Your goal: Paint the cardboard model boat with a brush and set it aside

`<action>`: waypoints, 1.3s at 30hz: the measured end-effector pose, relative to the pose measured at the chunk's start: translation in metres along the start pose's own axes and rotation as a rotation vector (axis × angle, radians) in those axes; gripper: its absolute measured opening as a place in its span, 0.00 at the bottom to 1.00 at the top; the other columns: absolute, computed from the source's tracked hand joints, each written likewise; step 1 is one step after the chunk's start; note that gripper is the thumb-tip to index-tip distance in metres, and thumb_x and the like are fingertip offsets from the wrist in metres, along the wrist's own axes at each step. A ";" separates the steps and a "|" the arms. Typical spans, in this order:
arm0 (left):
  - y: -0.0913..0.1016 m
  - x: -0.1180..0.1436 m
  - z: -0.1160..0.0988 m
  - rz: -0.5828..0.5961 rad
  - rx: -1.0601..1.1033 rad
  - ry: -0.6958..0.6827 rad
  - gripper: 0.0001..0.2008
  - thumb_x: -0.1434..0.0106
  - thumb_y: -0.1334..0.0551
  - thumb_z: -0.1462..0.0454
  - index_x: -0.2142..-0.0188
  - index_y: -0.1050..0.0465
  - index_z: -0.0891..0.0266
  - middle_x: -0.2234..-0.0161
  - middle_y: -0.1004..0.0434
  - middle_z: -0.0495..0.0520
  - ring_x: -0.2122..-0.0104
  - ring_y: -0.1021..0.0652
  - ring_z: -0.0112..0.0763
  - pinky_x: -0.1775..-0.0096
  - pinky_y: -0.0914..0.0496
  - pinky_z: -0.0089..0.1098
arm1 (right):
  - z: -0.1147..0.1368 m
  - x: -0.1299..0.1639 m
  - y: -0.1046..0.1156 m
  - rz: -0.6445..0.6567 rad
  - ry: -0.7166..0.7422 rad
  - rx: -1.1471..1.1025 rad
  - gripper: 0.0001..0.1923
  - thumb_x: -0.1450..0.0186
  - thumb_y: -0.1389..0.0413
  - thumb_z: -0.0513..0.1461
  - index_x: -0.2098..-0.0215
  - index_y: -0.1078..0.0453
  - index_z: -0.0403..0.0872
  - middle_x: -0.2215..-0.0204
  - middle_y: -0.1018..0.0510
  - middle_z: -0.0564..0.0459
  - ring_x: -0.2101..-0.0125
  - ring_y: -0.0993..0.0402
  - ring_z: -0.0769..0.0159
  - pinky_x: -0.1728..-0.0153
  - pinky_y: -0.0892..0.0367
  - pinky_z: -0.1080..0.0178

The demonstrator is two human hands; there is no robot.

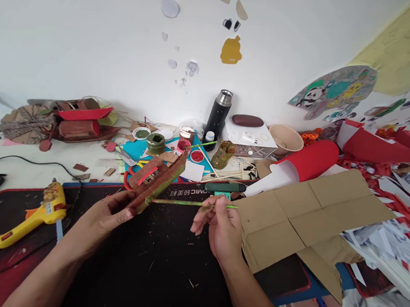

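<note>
Head view: left hand [111,212] grips a cardboard boat [156,180]; right hand [221,227] pinches a green brush [187,203].

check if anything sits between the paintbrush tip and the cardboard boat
Nothing visible does. The right hand holds the paintbrush level, its tip at the boat's hull, which the left hand grips above the black mat.

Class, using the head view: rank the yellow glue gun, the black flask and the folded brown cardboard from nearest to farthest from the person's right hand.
From the right hand:
1. Brown cardboard, right beside it, on its right.
2. Black flask, upright at the back by the wall.
3. Yellow glue gun, far left on the mat.
</note>
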State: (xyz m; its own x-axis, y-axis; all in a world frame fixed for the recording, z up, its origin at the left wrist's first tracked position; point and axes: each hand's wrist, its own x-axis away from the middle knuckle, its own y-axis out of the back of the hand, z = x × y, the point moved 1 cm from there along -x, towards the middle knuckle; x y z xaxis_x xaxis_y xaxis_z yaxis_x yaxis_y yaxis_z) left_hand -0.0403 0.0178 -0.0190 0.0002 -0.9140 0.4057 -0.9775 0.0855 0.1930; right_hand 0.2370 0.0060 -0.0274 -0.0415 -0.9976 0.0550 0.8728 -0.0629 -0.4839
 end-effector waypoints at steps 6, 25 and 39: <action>0.001 -0.002 0.005 0.014 0.029 -0.011 0.54 0.61 0.23 0.25 0.46 0.14 0.60 0.42 0.11 0.68 0.33 0.21 0.72 0.29 0.31 0.57 | 0.002 -0.001 0.000 -0.026 -0.001 -0.014 0.29 0.28 0.32 0.63 0.63 0.21 0.46 0.78 0.13 0.52 0.83 0.17 0.63 0.84 0.26 0.68; 0.002 -0.004 0.009 -0.054 0.036 0.007 0.56 0.67 0.24 0.23 0.50 0.14 0.61 0.43 0.11 0.71 0.35 0.20 0.73 0.30 0.31 0.61 | 0.001 -0.002 0.003 -0.040 0.025 -0.023 0.28 0.27 0.31 0.62 0.63 0.20 0.45 0.77 0.12 0.50 0.82 0.14 0.62 0.84 0.25 0.69; 0.003 -0.006 0.015 -0.013 0.036 -0.019 0.53 0.64 0.24 0.24 0.50 0.13 0.59 0.45 0.10 0.67 0.39 0.18 0.69 0.35 0.27 0.55 | 0.000 -0.001 0.000 -0.029 0.032 -0.047 0.28 0.28 0.30 0.61 0.63 0.19 0.45 0.77 0.12 0.51 0.83 0.15 0.64 0.84 0.25 0.71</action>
State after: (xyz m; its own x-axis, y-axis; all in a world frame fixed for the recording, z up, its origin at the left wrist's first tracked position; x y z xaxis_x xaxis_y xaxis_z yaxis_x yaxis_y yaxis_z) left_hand -0.0464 0.0173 -0.0343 0.0092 -0.9222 0.3866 -0.9844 0.0595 0.1654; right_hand 0.2372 0.0071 -0.0281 -0.0826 -0.9957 0.0417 0.8471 -0.0922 -0.5234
